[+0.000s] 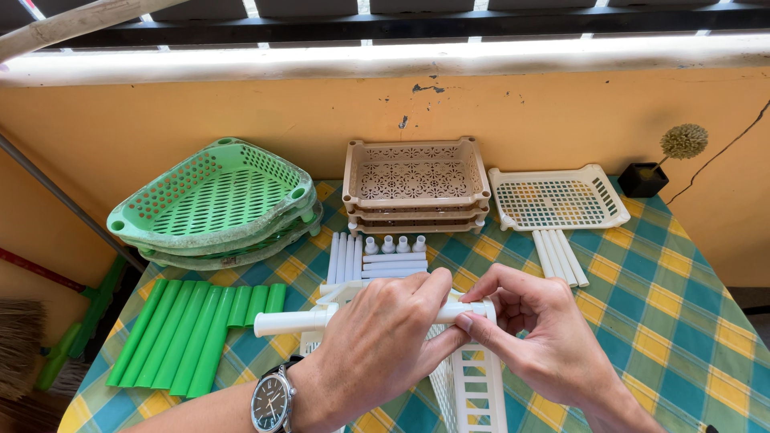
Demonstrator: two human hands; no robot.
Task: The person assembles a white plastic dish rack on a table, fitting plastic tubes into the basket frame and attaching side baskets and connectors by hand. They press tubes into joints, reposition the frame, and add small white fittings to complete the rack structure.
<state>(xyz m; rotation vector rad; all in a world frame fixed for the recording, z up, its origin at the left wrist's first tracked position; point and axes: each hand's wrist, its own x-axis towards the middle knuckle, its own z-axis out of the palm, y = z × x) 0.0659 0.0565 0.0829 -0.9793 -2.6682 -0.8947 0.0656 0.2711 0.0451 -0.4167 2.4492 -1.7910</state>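
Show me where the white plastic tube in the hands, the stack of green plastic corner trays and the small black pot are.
white plastic tube (290, 322), head view, bare left end.
stack of green plastic corner trays (210, 192), head view, top tray's floor.
small black pot (642, 180), head view, front wall.

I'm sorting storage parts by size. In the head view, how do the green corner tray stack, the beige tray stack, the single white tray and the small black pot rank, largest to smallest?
1. Green corner tray stack.
2. Beige tray stack and single white tray: similar footprint, too close to rank.
3. Small black pot, clearly smallest.
All sit about equally far from the camera.
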